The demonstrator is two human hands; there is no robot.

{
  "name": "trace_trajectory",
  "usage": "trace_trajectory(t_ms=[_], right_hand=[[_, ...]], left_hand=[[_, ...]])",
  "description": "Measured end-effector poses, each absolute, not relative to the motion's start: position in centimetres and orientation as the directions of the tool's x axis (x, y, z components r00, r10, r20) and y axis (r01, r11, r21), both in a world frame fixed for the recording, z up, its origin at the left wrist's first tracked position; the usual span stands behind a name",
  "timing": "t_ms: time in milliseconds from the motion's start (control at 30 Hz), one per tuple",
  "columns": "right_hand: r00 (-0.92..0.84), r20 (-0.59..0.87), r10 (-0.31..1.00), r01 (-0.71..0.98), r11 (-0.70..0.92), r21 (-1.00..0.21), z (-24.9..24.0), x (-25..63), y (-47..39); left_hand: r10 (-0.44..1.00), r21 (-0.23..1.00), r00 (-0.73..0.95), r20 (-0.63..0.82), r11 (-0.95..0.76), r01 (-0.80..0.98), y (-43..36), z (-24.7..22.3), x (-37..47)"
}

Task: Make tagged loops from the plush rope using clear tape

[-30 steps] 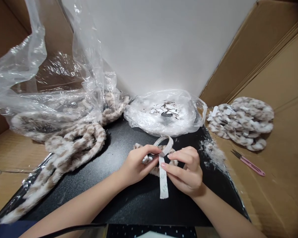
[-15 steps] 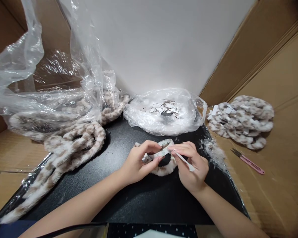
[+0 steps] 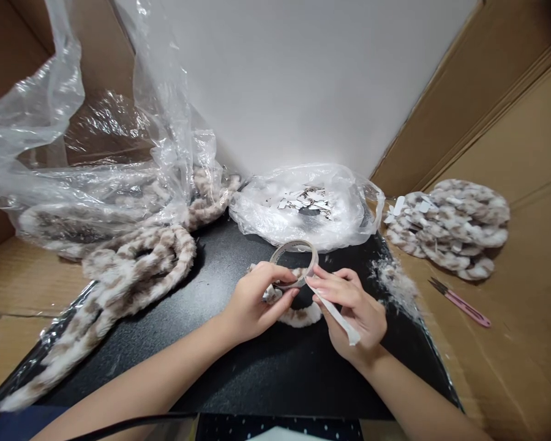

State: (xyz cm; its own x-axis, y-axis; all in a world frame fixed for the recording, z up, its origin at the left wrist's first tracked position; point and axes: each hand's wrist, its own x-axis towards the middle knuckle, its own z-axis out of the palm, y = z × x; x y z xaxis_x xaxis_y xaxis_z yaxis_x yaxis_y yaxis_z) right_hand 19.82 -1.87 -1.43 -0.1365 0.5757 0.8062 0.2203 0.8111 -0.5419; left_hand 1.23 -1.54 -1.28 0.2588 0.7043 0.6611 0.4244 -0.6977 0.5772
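Left hand: the left hand (image 3: 257, 300) lay palm-down over the black mat, wrist bent inward, thumb and fingers pinched on the near edge of the loop.
Right hand: the right hand (image 3: 353, 303) faced it, fingers curled, forefinger and thumb nipping the strip where it left the loop; the rest of the strip ran across the palm.
Loop: the loop (image 3: 294, 263) was a thin, pale band curled into an open ring, stiff enough to stand on edge above the fingertips, between the two hands and just in front of the small bag.
Strip: the strip (image 3: 337, 315) was flat, white and narrow, like paper tape, and slanted down to the right, ending past the right hand's knuckles.
Fur ring: the fur ring (image 3: 298, 313) was short, plush, mottled brown and white, and lay on the mat under both hands, partly hidden by them.
Mat: the mat (image 3: 239, 380) was black, smooth and faintly glossy, flecked with lint.
Small bag: the small bag (image 3: 266, 214) was crinkled clear plastic holding white paper scraps, behind the hands.
Large bag: the large bag (image 3: 50, 153) was clear, creased film, billowing at the left over more fur.
Fur rope: the fur rope (image 3: 133, 269) was long, thick and fluffy, trailing left off the mat.
Pile: the pile (image 3: 454, 226) was a rounded heap of fur rings with white tags, on cardboard at the right.
Snips: the snips (image 3: 461, 303) were pink-handled and slim, near the pile.
Fluff: the fluff (image 3: 395, 285) was loose white tufts on the mat's right edge.
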Motion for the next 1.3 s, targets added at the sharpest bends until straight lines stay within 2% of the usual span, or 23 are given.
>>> trace_trajectory(t_ms=[200, 567, 733, 867, 933, 1067, 1200, 1300], right_hand=[[-0.166, 0.815, 0.555, 0.223, 0.826, -0.517, -1.4, 19.9, -2.0], [-0.162, 0.815, 0.557, 0.217, 0.825, -0.521, -0.9, 19.8, -2.1], [-0.173, 0.825, 0.538, 0.229, 0.837, -0.497, -0.7, 19.8, -2.1], [-0.162, 0.841, 0.517, 0.276, 0.842, -0.464, -0.5, 20.1, -1.6], [-0.093, 0.834, 0.544, 0.317, 0.810, -0.494, -0.6, 20.4, -1.1], [0.072, 0.751, 0.656, 0.311, 0.701, -0.642, -1.2, 20.6, -0.1], [0.088, 0.663, 0.744, 0.188, 0.641, -0.744, -1.7, 20.5, 0.6], [0.033, 0.558, 0.829, 0.016, 0.558, -0.830, -2.0, 20.5, 0.8]], left_hand=[[0.642, 0.518, 0.274, 0.716, -0.752, 0.407, -1.5, -1.3, 1.2], [0.607, 0.489, 0.270, 0.747, -0.778, 0.394, -1.3, -1.5, 1.3], [0.583, 0.416, 0.310, 0.751, -0.783, 0.464, -1.2, -1.5, 1.3], [0.599, 0.406, 0.338, 0.726, -0.770, 0.492, -1.2, -1.3, 1.3], [0.612, 0.411, 0.359, 0.705, -0.765, 0.496, -1.2, -1.1, 1.3], [0.659, 0.434, 0.411, 0.630, -0.737, 0.518, -1.3, -1.0, 1.3], [0.659, 0.424, 0.436, 0.613, -0.740, 0.522, -1.1, -1.5, 1.2], [0.619, 0.376, 0.464, 0.634, -0.771, 0.514, -1.0, -1.7, 1.1]])
